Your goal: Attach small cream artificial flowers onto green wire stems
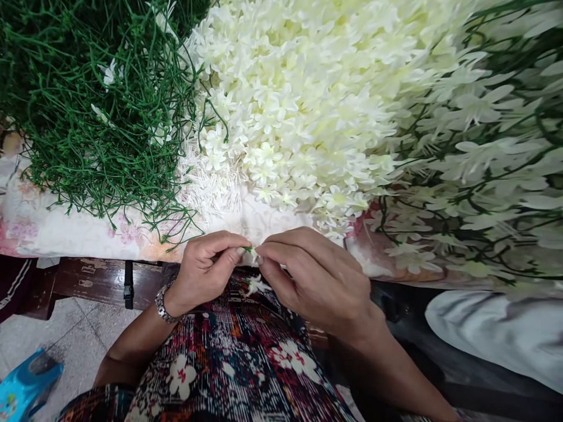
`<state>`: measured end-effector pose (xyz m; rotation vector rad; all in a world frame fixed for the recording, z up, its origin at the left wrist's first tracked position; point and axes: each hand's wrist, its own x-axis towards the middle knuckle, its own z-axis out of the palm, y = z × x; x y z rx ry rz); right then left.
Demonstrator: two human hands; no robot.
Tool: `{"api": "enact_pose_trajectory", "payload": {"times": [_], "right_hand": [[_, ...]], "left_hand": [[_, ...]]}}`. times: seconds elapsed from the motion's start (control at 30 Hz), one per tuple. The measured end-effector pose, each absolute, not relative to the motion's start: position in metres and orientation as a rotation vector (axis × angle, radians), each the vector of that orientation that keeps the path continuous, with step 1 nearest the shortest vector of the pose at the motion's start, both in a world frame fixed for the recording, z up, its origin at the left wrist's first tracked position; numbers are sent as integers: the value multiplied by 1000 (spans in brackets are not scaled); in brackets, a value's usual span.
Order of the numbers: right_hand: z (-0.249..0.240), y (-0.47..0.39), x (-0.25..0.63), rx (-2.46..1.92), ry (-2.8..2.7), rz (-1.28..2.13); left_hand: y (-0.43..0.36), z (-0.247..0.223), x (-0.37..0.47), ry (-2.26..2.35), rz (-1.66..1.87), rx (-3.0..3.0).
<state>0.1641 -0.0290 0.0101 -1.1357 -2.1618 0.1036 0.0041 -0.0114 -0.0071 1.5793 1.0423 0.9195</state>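
Note:
My left hand [209, 266], with a metal watch on its wrist, pinches a small green stem tip [248, 250] between thumb and forefinger. Close against it, my right hand [312, 272] is closed with thumb and forefinger on a small white flower piece [255, 256]. Another white flower [256, 285] hangs just below the fingertips. Beyond my hands lie a heap of green plastic stems [97, 117] at the left, a small pile of thin white stamens [209, 184], and a large mound of cream-white blossoms [303, 111] in the middle.
Assembled white flowers on green stems [484, 176] fill the right side. A floral cloth [79, 228] covers the table edge. Below it are a wooden bench part [101, 284], a blue plastic object [29, 384] on the floor, and pale fabric [497, 334] at the right.

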Motion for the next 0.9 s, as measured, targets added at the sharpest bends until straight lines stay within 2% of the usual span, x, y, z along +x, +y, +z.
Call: {"api": "enact_pose_trajectory", "payload": {"times": [0.53,0.9], "right_hand": [[-1,-14,163,-1164,-2066,409],[-2,-12,162,-1165,-2047,539]], "left_hand": [[-7,-14,6,1047,922,1332],[-4,-12,6,1044,883,1382]]}}
